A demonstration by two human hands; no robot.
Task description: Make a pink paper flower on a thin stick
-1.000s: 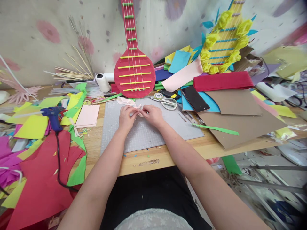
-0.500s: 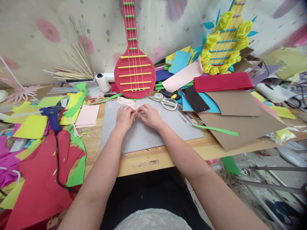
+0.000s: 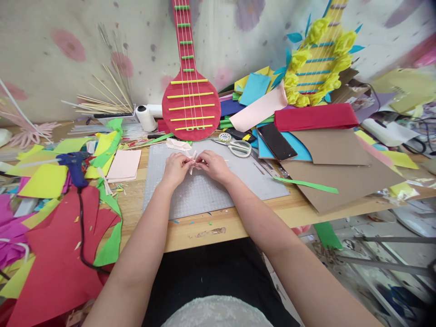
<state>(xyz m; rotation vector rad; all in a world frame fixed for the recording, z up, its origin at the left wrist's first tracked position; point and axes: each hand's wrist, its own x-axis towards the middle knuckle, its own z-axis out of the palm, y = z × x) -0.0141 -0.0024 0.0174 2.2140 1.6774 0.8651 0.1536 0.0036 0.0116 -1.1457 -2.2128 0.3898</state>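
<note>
Over the grey cutting mat (image 3: 204,195), my left hand (image 3: 176,169) and my right hand (image 3: 214,165) meet with fingertips pinched on a small pale pink piece of folded paper (image 3: 193,155). Its ends stick out above and below the fingers; the middle is hidden by them. Just behind my left hand lies another pale pink folded paper (image 3: 178,144) on the mat. White-handled scissors (image 3: 240,148) rest to the right of my right hand, at the mat's back edge.
A red paper banjo shape (image 3: 191,106) stands behind the mat. To the left are a blue glue gun (image 3: 75,168) with its cord, a pale pink paper stack (image 3: 124,164) and coloured scraps. A black phone (image 3: 277,141) and brown cardboard (image 3: 344,177) lie on the right.
The pink paper between my fingers has turned, and its ends now show more clearly above and below. Both hands stay nearly in place.
</note>
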